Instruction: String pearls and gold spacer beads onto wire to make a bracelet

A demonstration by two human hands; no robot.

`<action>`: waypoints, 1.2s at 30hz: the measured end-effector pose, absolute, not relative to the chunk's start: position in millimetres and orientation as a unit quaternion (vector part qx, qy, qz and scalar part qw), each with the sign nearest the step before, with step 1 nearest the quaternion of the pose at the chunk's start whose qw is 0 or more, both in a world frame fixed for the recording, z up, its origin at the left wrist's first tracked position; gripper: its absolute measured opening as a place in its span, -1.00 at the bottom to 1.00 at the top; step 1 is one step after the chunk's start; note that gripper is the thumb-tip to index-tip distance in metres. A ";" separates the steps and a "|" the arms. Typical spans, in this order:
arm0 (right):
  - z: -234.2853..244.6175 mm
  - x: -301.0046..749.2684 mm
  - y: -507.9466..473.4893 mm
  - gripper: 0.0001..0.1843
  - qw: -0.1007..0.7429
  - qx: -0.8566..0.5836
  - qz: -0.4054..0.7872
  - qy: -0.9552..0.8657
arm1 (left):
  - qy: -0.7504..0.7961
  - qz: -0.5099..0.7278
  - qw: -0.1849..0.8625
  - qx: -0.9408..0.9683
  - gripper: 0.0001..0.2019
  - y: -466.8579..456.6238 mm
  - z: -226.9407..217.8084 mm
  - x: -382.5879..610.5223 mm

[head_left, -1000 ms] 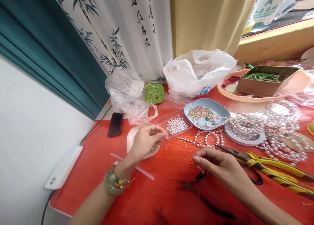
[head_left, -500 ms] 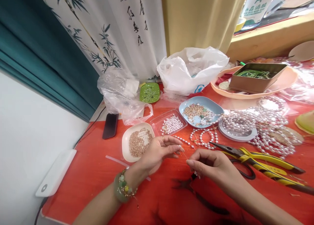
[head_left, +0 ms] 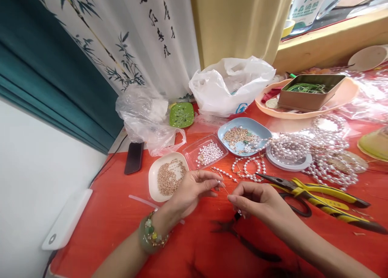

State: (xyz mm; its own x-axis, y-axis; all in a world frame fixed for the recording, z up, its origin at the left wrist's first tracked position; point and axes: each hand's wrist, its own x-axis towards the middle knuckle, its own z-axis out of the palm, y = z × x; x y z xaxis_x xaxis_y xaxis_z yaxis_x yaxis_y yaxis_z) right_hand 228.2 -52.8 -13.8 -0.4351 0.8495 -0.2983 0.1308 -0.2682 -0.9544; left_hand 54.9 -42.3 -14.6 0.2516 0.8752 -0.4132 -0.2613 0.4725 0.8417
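Note:
My left hand [head_left: 190, 191] is closed in a pinch on a small pearl bead [head_left: 219, 183] between thumb and forefinger. A thin thread or wire [head_left: 226, 188] runs from the bead to my right hand [head_left: 257, 199], whose thumb and forefinger pinch its other end. Some shiny beads [head_left: 239, 212] show just under the right fingers; whether they hang from the thread I cannot tell. Beneath the right hand lie dark-handled pliers [head_left: 235, 231] on the red table [head_left: 188, 245]. Beside my left hand stands a cream dish [head_left: 156, 189] of gold beads.
Behind the hands sit a clear tray [head_left: 189, 156] of pearls, a blue dish [head_left: 262, 130] and pearl strands [head_left: 330, 169]. Yellow-black pliers [head_left: 321, 195] and black scissors [head_left: 298, 207] lie right. Farther back are a green dish [head_left: 182, 115], a phone [head_left: 133, 158] and a white bag [head_left: 230, 92].
The view has shifted slightly, so most things sit a little further left. Both hands keep their pinch and hold nearly the same pose.

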 end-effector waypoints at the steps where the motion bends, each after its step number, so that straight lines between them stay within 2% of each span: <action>1: -14.2 228.3 -52.7 -0.73 0.273 -0.454 0.654 -0.540 | 0.468 0.395 0.718 0.330 -0.81 -42.4 -14.4 55.1; 6: -14.8 228.2 -52.0 -0.74 0.272 -0.454 0.650 -0.545 | 0.478 0.390 0.698 0.364 -0.83 -42.3 -13.7 54.9; 11: -14.6 228.2 -52.2 -0.74 0.276 -0.452 0.636 -0.562 | 0.511 0.362 0.606 0.490 -0.90 -42.8 -7.8 51.8; 17: -14.9 228.1 -53.4 -0.74 0.281 -0.459 0.560 -0.631 | 0.496 0.316 0.562 0.582 -0.93 -45.2 -3.4 49.1; 21: -17.3 228.3 -53.7 -0.74 0.287 -0.461 0.543 -0.640 | 0.486 0.288 0.571 0.596 -0.77 -42.1 3.0 42.7; 26: -19.6 227.8 -54.1 -0.73 0.305 -0.460 0.531 -0.643 | 0.564 0.210 0.418 0.680 -0.90 -47.3 21.1 16.2; 30: -17.6 226.2 -54.3 -0.74 0.314 -0.462 0.532 -0.636 | 0.587 0.097 0.317 0.739 -0.86 -70.5 24.1 -11.1; 36: -18.3 223.3 -54.4 -0.75 0.297 -0.468 0.535 -0.637 | 0.560 -0.006 0.149 0.815 -0.78 -102.2 3.5 -39.3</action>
State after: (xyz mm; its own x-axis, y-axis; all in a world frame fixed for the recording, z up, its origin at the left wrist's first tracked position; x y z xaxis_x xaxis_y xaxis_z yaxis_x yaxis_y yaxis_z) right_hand 223.3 -54.4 -18.3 -0.3859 0.9144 -0.1221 0.2780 -0.0110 -0.9605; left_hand -39.3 -102.2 3.5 0.3733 0.9108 -0.1761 0.9142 -0.3289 0.2370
